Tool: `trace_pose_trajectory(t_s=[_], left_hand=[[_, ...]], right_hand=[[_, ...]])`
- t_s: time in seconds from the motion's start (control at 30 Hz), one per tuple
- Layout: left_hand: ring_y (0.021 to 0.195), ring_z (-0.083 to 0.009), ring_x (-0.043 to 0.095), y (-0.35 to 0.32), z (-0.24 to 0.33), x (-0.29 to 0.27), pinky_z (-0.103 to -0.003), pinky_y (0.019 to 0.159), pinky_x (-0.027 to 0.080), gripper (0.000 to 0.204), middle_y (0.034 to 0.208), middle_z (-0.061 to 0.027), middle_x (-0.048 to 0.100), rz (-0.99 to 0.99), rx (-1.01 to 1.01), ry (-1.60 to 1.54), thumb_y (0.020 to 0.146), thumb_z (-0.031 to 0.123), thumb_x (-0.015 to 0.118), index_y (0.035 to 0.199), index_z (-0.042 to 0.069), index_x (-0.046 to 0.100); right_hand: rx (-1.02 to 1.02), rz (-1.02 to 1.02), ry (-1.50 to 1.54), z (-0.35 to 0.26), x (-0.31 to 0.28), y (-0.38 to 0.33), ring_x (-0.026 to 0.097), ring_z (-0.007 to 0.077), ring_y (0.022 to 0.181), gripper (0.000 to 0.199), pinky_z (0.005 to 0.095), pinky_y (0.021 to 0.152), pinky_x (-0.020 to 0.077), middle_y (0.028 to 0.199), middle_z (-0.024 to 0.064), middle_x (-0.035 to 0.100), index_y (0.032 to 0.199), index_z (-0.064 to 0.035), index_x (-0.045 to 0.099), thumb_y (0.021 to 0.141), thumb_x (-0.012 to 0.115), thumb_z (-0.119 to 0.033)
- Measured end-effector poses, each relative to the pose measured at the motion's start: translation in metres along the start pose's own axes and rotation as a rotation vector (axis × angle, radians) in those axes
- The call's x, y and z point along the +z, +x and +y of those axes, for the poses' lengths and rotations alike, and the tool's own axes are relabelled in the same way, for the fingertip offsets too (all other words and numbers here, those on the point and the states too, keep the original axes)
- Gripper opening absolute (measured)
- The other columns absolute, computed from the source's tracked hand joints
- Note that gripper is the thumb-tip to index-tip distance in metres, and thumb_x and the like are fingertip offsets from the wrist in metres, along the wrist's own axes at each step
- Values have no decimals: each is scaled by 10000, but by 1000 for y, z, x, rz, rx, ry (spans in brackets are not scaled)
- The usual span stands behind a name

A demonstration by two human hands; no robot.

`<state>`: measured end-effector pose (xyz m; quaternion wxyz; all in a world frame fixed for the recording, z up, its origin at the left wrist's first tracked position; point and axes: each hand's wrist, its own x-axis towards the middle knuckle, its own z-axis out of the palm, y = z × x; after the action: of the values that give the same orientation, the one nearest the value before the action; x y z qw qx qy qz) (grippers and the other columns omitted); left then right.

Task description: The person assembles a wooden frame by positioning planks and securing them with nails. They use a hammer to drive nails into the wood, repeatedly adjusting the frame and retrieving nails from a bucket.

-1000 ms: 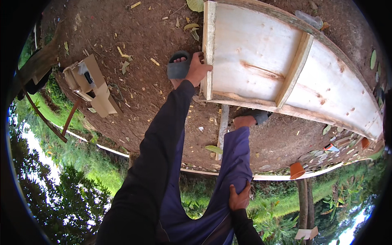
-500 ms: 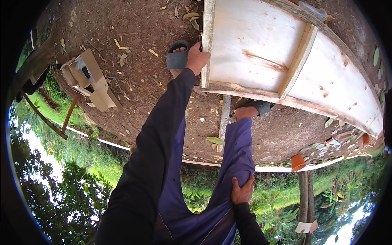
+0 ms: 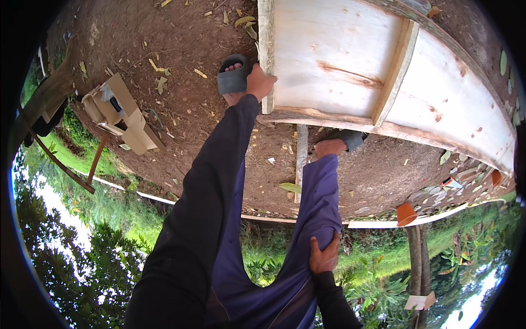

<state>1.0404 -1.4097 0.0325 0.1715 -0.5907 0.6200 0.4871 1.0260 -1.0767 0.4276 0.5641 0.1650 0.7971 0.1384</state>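
A pale plywood panel with a wooden frame (image 3: 339, 66) and a crossbar (image 3: 395, 71) stretches over the right side, its near corner just above the ground. My left hand (image 3: 259, 82) grips the left frame strip (image 3: 267, 55) a little above that corner, fingers curled over its edge. Beside this hand is my left foot in a dark grey slide sandal (image 3: 232, 74). My right hand (image 3: 325, 254) rests on my right knee, thumb and fingers apart on the purple trousers (image 3: 315, 197), holding no object. The panel partly covers my right foot's sandal (image 3: 353, 139).
An opened cardboard box (image 3: 123, 118) lies on brown soil at the left, near a wooden post (image 3: 98, 156). A thin log (image 3: 302, 153) lies between my feet. An orange pot (image 3: 406, 214) sits at right by a pale border strip (image 3: 378, 224). Leaves and wood chips litter the ground.
The whole view has shifted slightly, with the panel now a bit farther left. My left hand sits slightly nearer the panel's corner, still gripping. My right hand stays on the knee.
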Motion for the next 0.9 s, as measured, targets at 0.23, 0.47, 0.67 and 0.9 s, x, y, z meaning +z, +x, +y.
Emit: trace_pose_trajectory(t_s=[0.23, 0.47, 0.67, 0.9], left_hand=[[1030, -334, 657, 12, -15, 14, -383, 838, 507, 471, 1131, -238, 654, 40, -43, -58, 753, 134, 743, 1153, -67, 595], [1091, -436, 606, 8, -5, 14, -437, 912, 481, 494, 1133, -319, 619, 31, -18, -35, 754, 137, 756, 1127, -92, 527], [1139, -475, 572, -7, -1, 8, -473, 960, 466, 657, 1179, -361, 581, 0, -24, -141, 775, 183, 779, 1244, -103, 418], [1195, -476, 538, -36, -10, -13, -472, 1000, 442, 740, 1241, -371, 548, -94, -23, -181, 768, 218, 791, 1297, -111, 391]], right_hand=[[-51, 21, 13, 14, 13, 4, 491, 484, 1228, 868, 521, 1011, 416, 1394, 318, 420, 1490, -80, 285, 823, 700, -451], [-58, 39, -20, 6, 9, 0, 526, 488, 1181, 871, 527, 987, 429, 1347, 316, 457, 1487, -77, 287, 828, 681, -487], [-71, 87, -85, 4, 19, -2, 535, 480, 1171, 860, 513, 987, 432, 1318, 307, 489, 1474, -68, 311, 823, 688, -486], [-56, 103, -197, -18, 23, -10, 551, 489, 1144, 870, 513, 992, 434, 1321, 325, 482, 1475, -62, 293, 823, 692, -477]])
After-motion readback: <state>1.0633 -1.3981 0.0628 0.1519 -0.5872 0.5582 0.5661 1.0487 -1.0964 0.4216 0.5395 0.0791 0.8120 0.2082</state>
